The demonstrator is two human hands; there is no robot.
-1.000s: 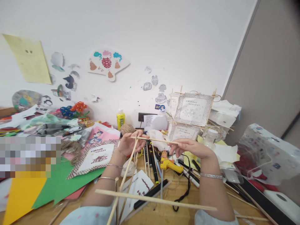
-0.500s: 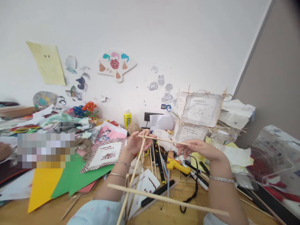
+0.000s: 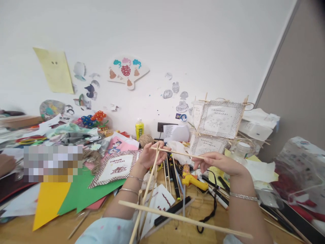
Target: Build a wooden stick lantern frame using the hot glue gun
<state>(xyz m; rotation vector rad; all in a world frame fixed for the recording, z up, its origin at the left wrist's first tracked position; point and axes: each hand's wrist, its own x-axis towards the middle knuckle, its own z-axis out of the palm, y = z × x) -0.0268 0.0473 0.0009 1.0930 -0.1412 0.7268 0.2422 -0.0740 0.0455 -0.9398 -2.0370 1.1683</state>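
I hold a frame of thin wooden sticks (image 3: 177,153) above a cluttered wooden table (image 3: 182,232). My left hand (image 3: 149,155) is closed on the frame's far left corner, where a long stick (image 3: 146,195) slants down toward me. My right hand (image 3: 215,162) pinches the right end of the far cross stick. A second cross stick (image 3: 182,218) spans near my forearms. Under the frame lie black marker pens (image 3: 172,174), a yellow glue gun (image 3: 194,180) and a ball of twine (image 3: 145,139).
Green and yellow paper sheets (image 3: 76,193) and a bordered printed panel (image 3: 115,166) lie at left. A finished paper lantern (image 3: 215,127) stands at back right beside a plastic jar (image 3: 240,150). A yellow bottle (image 3: 139,128) stands by the wall. A clear plastic bag (image 3: 297,166) sits at right.
The view has shifted slightly, so everything sits a little further right in the picture. My hands keep the same grip on the stick frame.
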